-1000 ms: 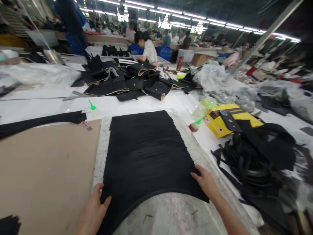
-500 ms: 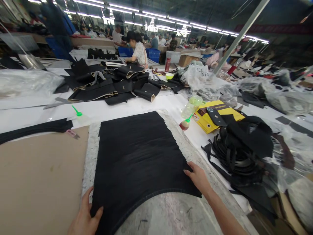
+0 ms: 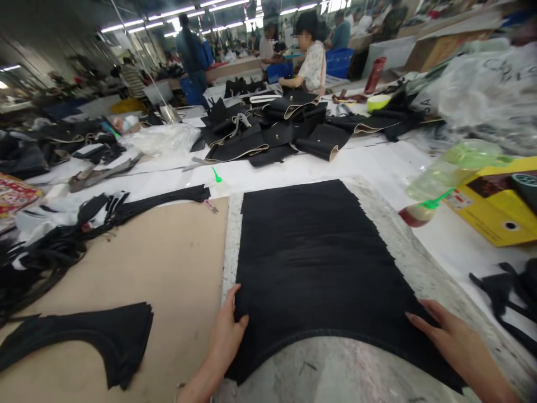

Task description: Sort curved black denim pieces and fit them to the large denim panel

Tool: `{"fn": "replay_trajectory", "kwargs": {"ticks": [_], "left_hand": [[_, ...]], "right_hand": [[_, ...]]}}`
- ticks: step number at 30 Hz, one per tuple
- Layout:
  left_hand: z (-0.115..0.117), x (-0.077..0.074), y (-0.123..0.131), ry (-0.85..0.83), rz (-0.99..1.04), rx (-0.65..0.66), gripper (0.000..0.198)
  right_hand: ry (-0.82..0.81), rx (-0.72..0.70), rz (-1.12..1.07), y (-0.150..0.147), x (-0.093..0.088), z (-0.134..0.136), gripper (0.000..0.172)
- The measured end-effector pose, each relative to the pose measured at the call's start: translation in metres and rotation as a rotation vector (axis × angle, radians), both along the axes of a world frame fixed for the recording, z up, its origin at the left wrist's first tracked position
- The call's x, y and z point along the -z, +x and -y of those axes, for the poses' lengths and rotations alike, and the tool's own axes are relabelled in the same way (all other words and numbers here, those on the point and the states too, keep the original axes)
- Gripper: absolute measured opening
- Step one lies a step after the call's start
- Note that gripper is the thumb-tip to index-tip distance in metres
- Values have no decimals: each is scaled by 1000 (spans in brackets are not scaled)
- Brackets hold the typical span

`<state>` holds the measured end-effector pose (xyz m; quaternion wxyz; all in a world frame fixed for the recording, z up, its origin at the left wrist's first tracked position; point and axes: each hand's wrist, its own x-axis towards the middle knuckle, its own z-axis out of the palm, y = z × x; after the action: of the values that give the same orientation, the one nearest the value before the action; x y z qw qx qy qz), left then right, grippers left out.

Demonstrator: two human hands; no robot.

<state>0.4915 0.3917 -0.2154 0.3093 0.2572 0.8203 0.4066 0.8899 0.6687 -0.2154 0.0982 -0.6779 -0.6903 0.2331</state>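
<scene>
A fanned-out stack of black fabric pieces (image 3: 310, 263) lies on a grey, stained board (image 3: 335, 369), its near edge curved and its right edge stepped. My left hand (image 3: 229, 330) grips the stack's left edge near the front, thumb on top and fingers along the side. On the right edge, my right hand (image 3: 455, 330) holds the near corner area, its thumb resting on the black material and the other fingers partly hidden. Farther left, a second stack of curved black pieces (image 3: 84, 330) rests on a beige board (image 3: 180, 268).
A squeeze bottle of dark red liquid with a green nozzle (image 3: 419, 212) lies right of the board, beside a yellow box (image 3: 495, 212). Pink snips (image 3: 211, 206) and another green nozzle (image 3: 217, 176) are beyond. Black pieces (image 3: 277, 134) are heaped behind; a co-worker (image 3: 312, 59) is farther back.
The view has swung left and the scene has shifted right, bringing the second black stack into sight. Both hands stay at the sides of the fanned stack.
</scene>
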Motion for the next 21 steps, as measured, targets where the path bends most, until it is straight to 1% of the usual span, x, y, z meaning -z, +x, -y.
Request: {"fn": "replay_trajectory", "kwargs": {"ticks": [3,6,9,11,12,14,16,17,19,21], "left_hand": [[1,0,2,-35,-30,13,71],[0,-4,5,-103,-100,37,71],[-2,-10,7,-216,-165,63,72],[-2,-13,9,-256,-207,74,72],[-1,-13,10,-244,-241,73,72],[2,-11,12,-180,-354,60,69],[6,-7,14,-74,-506,59,62],[8,-5,16,-13,-582,81,57],[13,-1,19,111,-698,174,48],[17,-1,23,185,-757,338,43]], "right_hand": [[28,-43,25,-2,-2,2,53],[52,-93,99,-5,-6,6,54],[52,-81,165,-8,-9,12,55],[71,-65,194,-10,-11,18,56],[107,-71,204,-12,-13,22,56],[229,-129,243,-17,-16,30,54],[362,-209,306,-24,-19,37,52],[406,-245,339,-28,-21,41,51],[436,-297,387,-35,-23,47,47],[447,-335,408,-41,-24,51,45]]}}
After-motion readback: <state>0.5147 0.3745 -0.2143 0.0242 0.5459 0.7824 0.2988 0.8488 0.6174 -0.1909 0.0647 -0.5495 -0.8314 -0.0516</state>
